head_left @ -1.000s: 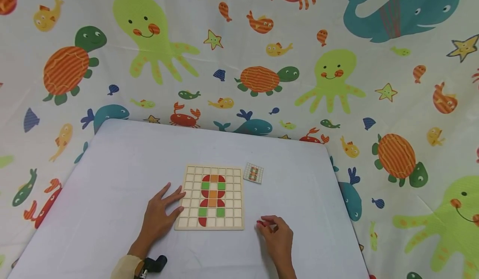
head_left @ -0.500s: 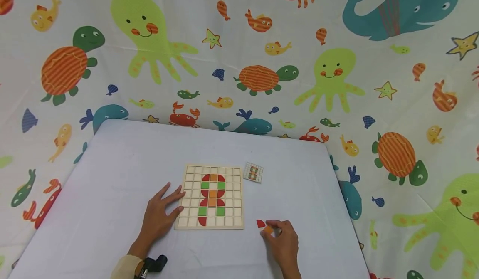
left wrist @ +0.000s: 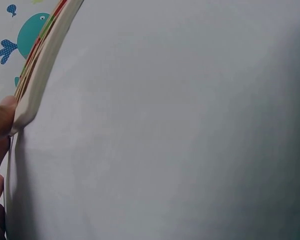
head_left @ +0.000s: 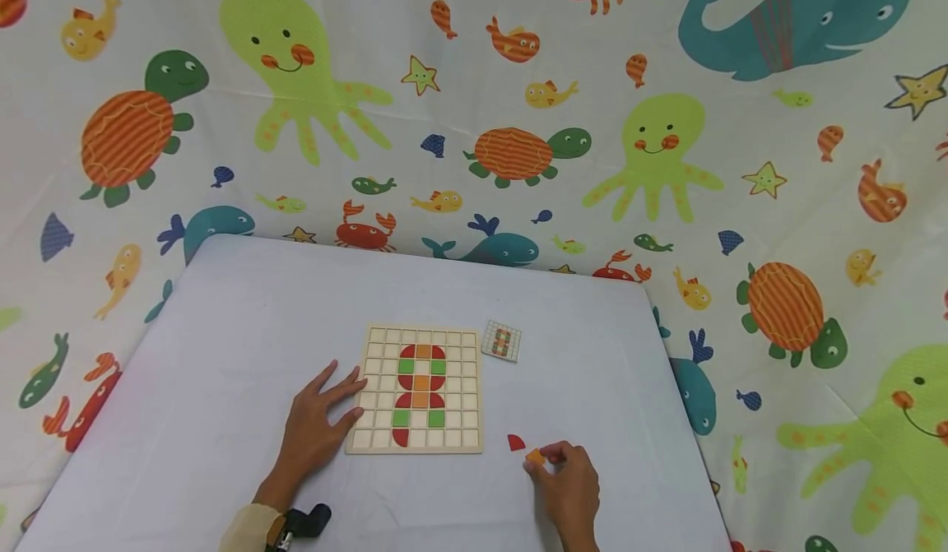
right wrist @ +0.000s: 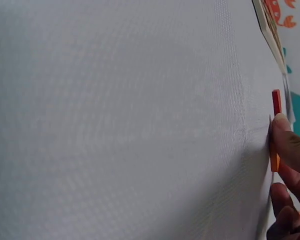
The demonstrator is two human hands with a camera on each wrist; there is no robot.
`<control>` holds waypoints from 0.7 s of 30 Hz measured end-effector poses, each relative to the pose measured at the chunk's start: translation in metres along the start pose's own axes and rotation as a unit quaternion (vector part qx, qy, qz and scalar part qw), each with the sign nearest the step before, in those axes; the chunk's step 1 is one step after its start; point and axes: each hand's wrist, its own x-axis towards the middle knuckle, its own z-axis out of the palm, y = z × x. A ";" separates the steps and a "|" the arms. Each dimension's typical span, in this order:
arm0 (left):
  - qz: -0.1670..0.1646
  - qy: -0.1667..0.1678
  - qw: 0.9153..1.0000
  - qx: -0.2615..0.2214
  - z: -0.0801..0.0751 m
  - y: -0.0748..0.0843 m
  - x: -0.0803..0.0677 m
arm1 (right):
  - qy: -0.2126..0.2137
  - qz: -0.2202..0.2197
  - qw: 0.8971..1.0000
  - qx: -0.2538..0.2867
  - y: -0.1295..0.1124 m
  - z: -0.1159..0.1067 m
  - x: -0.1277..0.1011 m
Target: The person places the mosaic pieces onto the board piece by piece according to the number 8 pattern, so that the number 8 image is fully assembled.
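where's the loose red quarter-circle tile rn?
Head view: the red quarter-circle tile lies on the white table, just right of the wooden grid board near its bottom-right corner, and just up-left of the right hand pinching an orange tile.

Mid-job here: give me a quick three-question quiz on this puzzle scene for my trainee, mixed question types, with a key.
1. True or false: the right hand pinches the small orange square tile in its fingers.
2. Multiple choice: where is the loose red quarter-round tile?
A. on the white table, between the wooden grid puzzle board and the right hand
B. under the left hand
C. on the small pattern card
3. Fill in: the left hand lies flat with its fingers touching the board's ___ edge, as seen in the head view.

Key: 1 true; 2 A; 3 left.
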 end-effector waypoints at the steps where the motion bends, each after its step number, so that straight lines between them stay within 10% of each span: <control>1: -0.001 -0.002 1.000 0.000 0.000 0.000 0.000 | -0.002 0.005 1.000 -0.004 0.000 0.000 0.000; 21: 0.002 -0.002 1.000 -0.004 -0.001 0.003 0.000 | 0.045 -0.058 0.988 0.136 -0.012 0.007 -0.003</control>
